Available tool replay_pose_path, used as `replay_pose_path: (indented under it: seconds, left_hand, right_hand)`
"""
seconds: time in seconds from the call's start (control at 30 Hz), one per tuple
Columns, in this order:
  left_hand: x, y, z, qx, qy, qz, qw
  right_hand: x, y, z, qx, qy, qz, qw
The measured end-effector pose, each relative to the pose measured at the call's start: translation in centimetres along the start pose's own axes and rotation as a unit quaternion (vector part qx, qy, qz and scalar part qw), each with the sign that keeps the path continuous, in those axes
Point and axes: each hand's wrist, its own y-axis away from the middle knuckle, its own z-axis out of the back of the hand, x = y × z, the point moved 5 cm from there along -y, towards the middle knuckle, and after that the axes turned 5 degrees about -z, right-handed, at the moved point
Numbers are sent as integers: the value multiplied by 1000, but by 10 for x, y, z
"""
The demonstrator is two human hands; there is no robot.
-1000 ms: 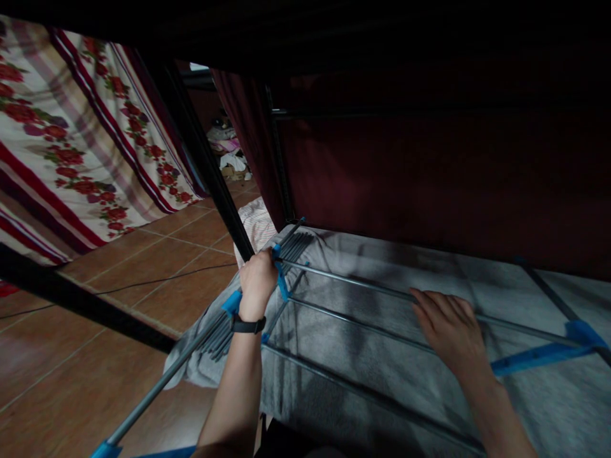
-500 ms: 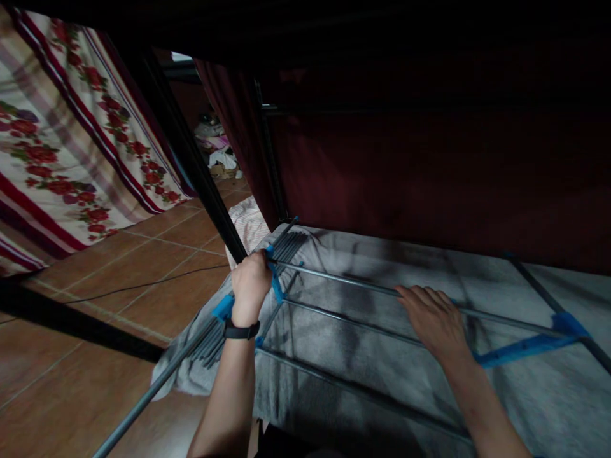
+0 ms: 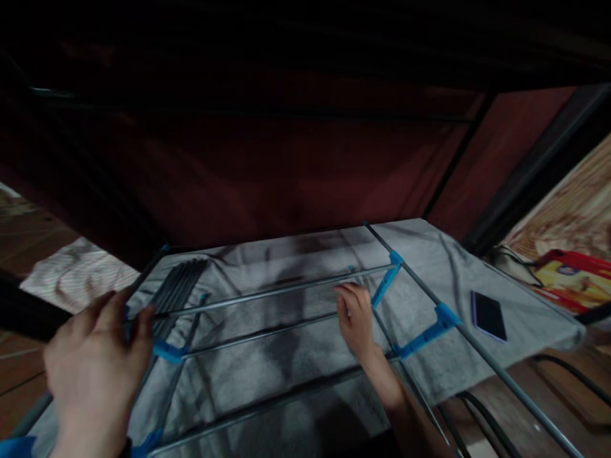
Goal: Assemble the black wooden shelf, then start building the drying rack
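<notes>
A frame of grey metal tubes [image 3: 281, 289] joined by blue plastic connectors [image 3: 446, 315] stands over a grey cloth. At its left end, my left hand [image 3: 95, 362] is closed around the corner where the upper tube meets a blue connector; the fingers hide most of that joint. My right hand [image 3: 356, 318] is just below the right part of the upper tube, in front of the middle one. Its fingers are loosely curled together, and nothing shows in them. A bundle of loose grey tubes [image 3: 179, 286] lies on the cloth behind my left hand.
The grey cloth [image 3: 296, 331] covers a low surface backed by a dark red curtain [image 3: 296, 178]. A phone [image 3: 489, 316] lies at its right. Beyond are a red and yellow box [image 3: 573, 280] and black cables [image 3: 491, 420]. Dark posts [image 3: 539, 165] flank the space.
The view has swung right, bringing the phone and box into sight. My right hand has come off the upper tube and curled. My left hand stays at the frame's left corner.
</notes>
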Motion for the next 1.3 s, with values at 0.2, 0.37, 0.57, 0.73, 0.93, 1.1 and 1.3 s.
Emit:
replay_pose_path:
  seconds: [0.2, 0.37, 0.57, 0.73, 0.93, 1.1, 1.3]
  left_hand:
    - [-83, -1, -40, 82, 132, -206, 966]
    - [-123, 3, -66, 121, 80, -291, 946]
    - [-121, -2, -74, 106, 71, -323, 938]
    - [-117, -3, -75, 90, 80, -333, 935]
    - [-116, -7, -77, 133, 103, -316, 933]
    - [-118, -12, -76, 169, 125, -291, 933]
    - [-118, -16, -74, 194, 153, -261, 933]
  right_hand:
    - [-102, 37, 45, -196, -7, -296, 935]
    - [-135, 4, 50, -175, -161, -362, 901]
    - [-130, -30, 46, -155, -237, -337, 898]
    - [-139, -25, 37, -172, -241, -341, 892]
    - [-136, -26, 35, -176, -229, -337, 896]
    - [-129, -27, 35, -167, -209, -344, 900]
    - [-128, -28, 35, -160, -195, -337, 907]
